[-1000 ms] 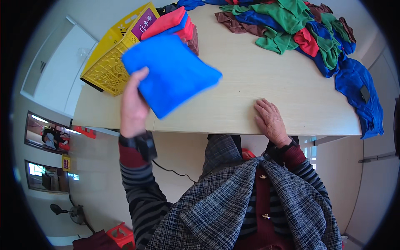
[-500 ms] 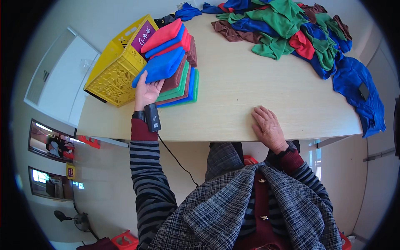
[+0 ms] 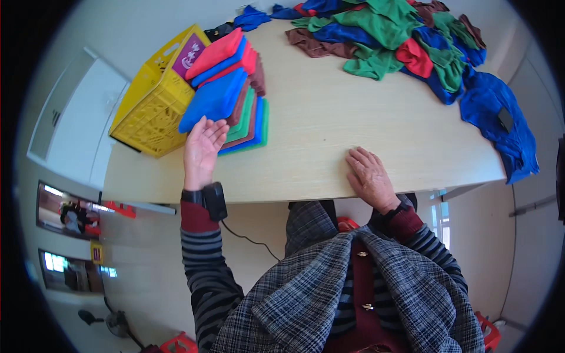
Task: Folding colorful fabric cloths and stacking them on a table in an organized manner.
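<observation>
My left hand is open with the palm turned up and the fingers slightly curled, holding nothing. It lies just in front of a folded blue cloth, the top one of a neat stack of brown, green and blue folded cloths. Behind it stands a second stack, topped by a folded red cloth. Near the front edge of the table, my right hand rests flat with its fingers together, palm down and open.
A yellow plastic crate stands left of the stacks. Loose green, blue, red and brown cloths are heaped at the far right, and a blue cloth hangs over the table's right edge. A cable trails from the device on my left wrist.
My left hand has let go of the folded blue cloth and drawn back toward me. That cloth now lies flatter on the stack. The right hand stays resting on the table.
</observation>
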A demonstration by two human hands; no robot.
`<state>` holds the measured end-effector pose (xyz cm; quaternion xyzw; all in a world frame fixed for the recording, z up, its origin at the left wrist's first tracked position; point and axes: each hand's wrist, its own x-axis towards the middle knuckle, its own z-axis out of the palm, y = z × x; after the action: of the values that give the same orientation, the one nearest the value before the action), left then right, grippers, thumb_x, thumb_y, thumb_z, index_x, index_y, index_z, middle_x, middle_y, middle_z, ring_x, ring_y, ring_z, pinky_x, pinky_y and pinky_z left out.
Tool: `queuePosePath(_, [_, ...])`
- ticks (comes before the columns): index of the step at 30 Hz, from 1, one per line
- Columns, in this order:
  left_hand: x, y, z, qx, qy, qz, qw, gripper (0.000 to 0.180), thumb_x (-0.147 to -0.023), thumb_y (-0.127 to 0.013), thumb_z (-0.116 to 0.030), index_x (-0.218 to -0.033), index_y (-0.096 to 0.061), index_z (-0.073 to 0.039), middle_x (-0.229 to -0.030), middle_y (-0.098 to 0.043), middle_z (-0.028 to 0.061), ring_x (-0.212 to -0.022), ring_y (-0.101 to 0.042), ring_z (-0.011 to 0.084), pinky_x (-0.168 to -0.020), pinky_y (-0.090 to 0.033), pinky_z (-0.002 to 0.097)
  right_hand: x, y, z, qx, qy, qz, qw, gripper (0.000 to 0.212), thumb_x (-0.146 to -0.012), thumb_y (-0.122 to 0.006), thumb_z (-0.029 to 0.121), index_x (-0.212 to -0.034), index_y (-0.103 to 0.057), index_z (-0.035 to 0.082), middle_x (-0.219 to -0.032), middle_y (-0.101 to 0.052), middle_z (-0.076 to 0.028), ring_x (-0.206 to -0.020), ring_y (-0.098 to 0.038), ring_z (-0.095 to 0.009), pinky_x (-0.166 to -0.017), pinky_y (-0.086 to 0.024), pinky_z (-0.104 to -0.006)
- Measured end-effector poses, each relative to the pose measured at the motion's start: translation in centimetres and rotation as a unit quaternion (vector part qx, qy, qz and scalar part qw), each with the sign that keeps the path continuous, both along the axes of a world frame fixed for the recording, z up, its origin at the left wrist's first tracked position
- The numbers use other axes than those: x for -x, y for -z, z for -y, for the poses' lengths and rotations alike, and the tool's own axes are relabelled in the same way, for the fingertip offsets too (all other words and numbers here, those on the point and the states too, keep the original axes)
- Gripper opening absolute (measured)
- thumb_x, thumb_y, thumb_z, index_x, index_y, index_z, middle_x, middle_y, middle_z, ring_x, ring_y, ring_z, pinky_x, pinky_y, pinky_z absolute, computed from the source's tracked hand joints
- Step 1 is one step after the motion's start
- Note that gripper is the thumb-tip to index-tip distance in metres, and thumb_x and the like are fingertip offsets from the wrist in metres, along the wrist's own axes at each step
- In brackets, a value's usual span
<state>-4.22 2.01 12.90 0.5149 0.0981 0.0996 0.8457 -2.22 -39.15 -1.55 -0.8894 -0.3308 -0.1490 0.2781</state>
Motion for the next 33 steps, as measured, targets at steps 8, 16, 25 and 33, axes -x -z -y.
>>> queuePosePath(8, [1.8,9.6,13.6,-0.382,0.063,-0.005,0.922,0.017,-0.1,-0.059,-0.015,-0.087,-0.061,-0.003,-0.082,-0.068,0.0058,-0.068,-0.063,0.0112,-0.062,-0.05,0.0276,-1.7,0.4,1.6,-0.017,-0.087,-0.04,0.995,0.043,-0.091,-0.063,0.02,-0.131,-0.062,0.004,-0.139,-0.058,-0.015,-0.134,-0.049,-0.032,-0.115,-0.035,-0.0431])
queuePosePath(16, [3.0,14.4,19.9,-0.64,-0.003,0.155,0.752,0.01,-0.084,-0.07,-0.003,-0.084,-0.062,-0.007,-0.079,-0.063,0.0085,-0.067,-0.063,0.0294,-0.059,-0.05,0.0377,-16.4,-4.1,15.5,-0.053,0.019,-0.313,0.948,0.035,-0.099,-0.061,0.023,-0.126,-0.067,0.002,-0.115,-0.073,-0.008,-0.105,-0.067,-0.019,-0.098,-0.05,-0.0325])
queuePosePath(25, [2.3,14.6,20.9,-0.687,-0.03,0.175,0.705,0.009,-0.083,-0.07,-0.002,-0.084,-0.062,-0.007,-0.077,-0.059,0.0101,-0.065,-0.061,0.0308,-0.057,-0.048,0.0404,-30.2,-3.3,27.3,-0.217,0.357,-0.184,0.89,0.037,-0.085,-0.069,0.025,-0.114,-0.07,0.002,-0.105,-0.074,-0.012,-0.098,-0.071,-0.024,-0.082,-0.055,-0.035])
queuePosePath(33, [2.0,14.7,20.7,-0.705,-0.03,0.152,0.692,0.011,-0.081,-0.072,-0.005,-0.083,-0.062,-0.007,-0.077,-0.06,0.01,-0.066,-0.061,0.0317,-0.057,-0.048,0.041,-33.9,-0.3,25.1,-0.006,0.508,-0.076,0.858,0.034,-0.083,-0.069,0.032,-0.11,-0.073,0.011,-0.101,-0.073,-0.016,-0.093,-0.071,-0.03,-0.081,-0.055,-0.0393])
